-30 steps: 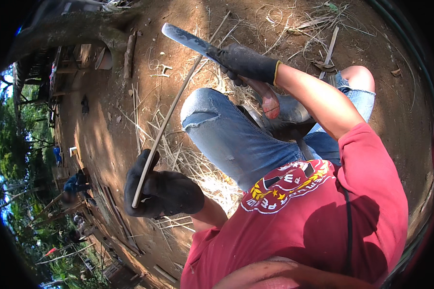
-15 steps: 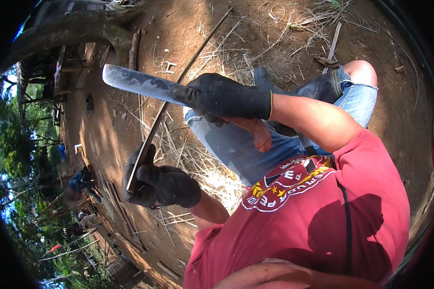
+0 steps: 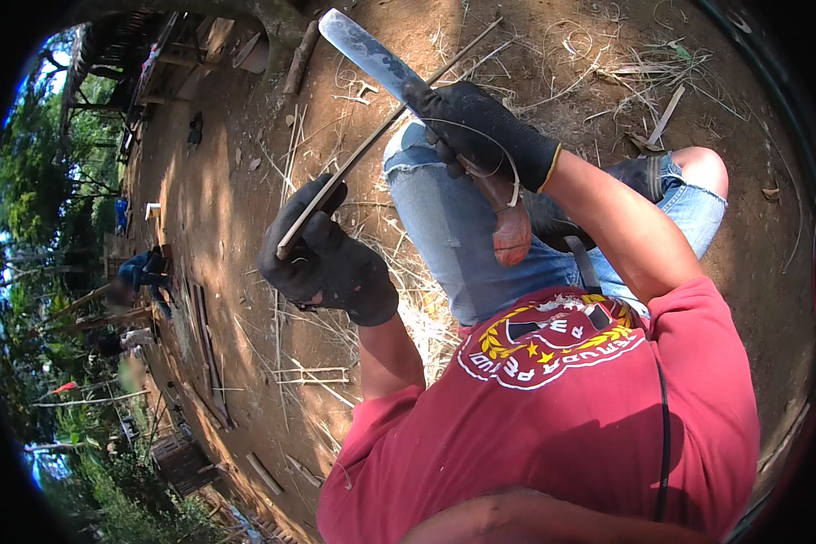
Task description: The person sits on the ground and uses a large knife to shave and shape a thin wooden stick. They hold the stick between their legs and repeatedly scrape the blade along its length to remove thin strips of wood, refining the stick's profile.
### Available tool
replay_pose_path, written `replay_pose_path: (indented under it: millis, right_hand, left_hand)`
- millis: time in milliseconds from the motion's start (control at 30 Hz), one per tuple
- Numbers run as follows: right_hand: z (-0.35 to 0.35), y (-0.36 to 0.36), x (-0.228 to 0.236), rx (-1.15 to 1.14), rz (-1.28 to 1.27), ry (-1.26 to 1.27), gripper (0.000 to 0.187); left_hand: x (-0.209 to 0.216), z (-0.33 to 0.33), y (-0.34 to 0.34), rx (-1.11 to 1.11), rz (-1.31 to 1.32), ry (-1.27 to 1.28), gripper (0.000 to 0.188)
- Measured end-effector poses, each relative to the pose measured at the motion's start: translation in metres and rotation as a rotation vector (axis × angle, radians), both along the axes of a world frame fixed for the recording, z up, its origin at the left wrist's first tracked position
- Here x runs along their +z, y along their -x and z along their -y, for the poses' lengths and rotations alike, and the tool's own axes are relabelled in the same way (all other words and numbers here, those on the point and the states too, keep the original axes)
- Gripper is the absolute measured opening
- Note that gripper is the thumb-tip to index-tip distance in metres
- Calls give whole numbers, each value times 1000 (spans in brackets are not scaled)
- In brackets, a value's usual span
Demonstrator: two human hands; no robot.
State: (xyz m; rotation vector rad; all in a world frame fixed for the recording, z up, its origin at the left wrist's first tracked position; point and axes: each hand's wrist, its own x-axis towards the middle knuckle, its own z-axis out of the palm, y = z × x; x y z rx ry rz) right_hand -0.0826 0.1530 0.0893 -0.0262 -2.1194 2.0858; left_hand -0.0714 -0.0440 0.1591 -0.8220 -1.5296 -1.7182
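My right hand (image 3: 485, 136), in a black glove, is closed round a machete; its blade (image 3: 372, 54) points up and away to the left. The machete's wooden handle (image 3: 511, 234) sticks out behind the glove over my jeans. A long thin strip of wood or bamboo (image 3: 363, 150) runs slantwise across the blade near my right glove. Its near end lies in my left hand (image 3: 326, 258), also black-gloved, with fingers and thumb closed around it. A thin pale shaving (image 3: 515, 172) loops over the back of my right glove.
Pale shavings (image 3: 426, 313) litter the brown ground beside my bent leg in jeans (image 3: 444, 218). More scraps (image 3: 666, 72) lie at the upper right. At far left are wooden planks (image 3: 204, 354) and a person in blue (image 3: 140, 267) near greenery.
Both hands, with the machete and strip, appear further right, and the view has shifted too. The blade now points more steeply upward. A thin shaving now shows across my right glove.
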Motion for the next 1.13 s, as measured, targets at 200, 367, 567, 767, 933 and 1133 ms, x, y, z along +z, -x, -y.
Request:
replay_pose_path:
  millis: [200,367,567,767,933,1133]
  right_hand:
    - [0,-47,36,23,205,268,54]
    - [14,-59,48,-3,159,285,53]
    - [15,-75,50,-24,163,433,49]
    - [35,-80,55,86,100,328,38]
    - [59,-85,75,75,-157,55,42]
    - [77,-110,130,196,130,169,62]
  left_hand:
    - [9,-7,-8,-39,-96,75,22]
    - [16,-11,-21,72,-123,127,27]
    - [18,-23,-27,121,-185,115,32]
    - [18,-12,-24,170,-151,182,32]
    - [17,-1,-21,44,-72,85,25]
    - [4,31,-19,268,-152,379,43]
